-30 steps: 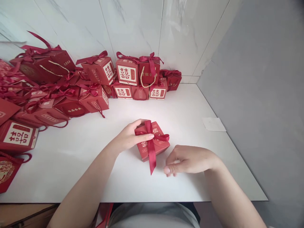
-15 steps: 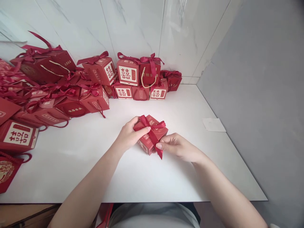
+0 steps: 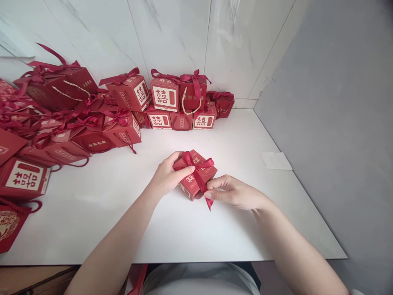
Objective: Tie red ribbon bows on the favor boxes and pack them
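A small red gift box point(image 3: 205, 173) with pale printed characters rests on the white table in front of me. Across its top runs a dark red ribbon point(image 3: 199, 179), tied in a bow. My left hand point(image 3: 168, 172) is closed round the box's left side, its thumb pressed on top beside the knot. With thumb and forefinger, my right hand point(image 3: 229, 190) pinches the ribbon's tail at the near right edge of the box. The pointed end of that tail hangs past my fingertips. My left fingers are partly hidden behind the box.
Many red gift boxes with ribbons point(image 3: 123, 129) crowd the table's left side, some stacked. More boxes point(image 3: 166, 96) stand along the marbled wall. A white paper slip point(image 3: 277, 161) lies by the right edge, beside a grey wall point(image 3: 337, 123). The table point(image 3: 172, 237) ends just before my body.
My right hand has slid slightly down and to the right with the ribbon tail, which now reaches a bit lower. My left hand and the box stay almost in place.
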Action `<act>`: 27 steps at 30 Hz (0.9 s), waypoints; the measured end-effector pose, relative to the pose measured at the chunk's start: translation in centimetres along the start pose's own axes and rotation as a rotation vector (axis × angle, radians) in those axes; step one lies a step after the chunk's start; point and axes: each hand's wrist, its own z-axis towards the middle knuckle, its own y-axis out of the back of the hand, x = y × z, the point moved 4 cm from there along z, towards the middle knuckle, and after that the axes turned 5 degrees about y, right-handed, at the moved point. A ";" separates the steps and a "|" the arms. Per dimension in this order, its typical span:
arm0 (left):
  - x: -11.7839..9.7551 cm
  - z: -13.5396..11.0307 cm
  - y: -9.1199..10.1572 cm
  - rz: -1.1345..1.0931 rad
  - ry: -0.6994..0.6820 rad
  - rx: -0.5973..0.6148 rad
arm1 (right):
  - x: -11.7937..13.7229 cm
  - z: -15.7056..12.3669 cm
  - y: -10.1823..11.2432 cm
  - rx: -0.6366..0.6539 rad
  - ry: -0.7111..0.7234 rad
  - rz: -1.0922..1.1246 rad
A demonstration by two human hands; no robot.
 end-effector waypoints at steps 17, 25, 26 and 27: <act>-1.0 -0.1 3.3 0.081 -0.007 -0.152 | 0.6 -0.9 3.5 -0.632 0.092 -0.188; -1.0 -1.3 5.1 0.269 0.083 0.121 | 2.8 -0.5 -1.0 -0.596 0.491 -1.117; -1.2 -1.4 5.1 0.279 0.076 0.136 | 2.7 -0.3 -1.5 -0.555 0.463 -1.175; -1.5 -1.5 5.1 0.285 0.058 0.152 | 2.6 -0.1 -1.8 -0.532 0.426 -1.214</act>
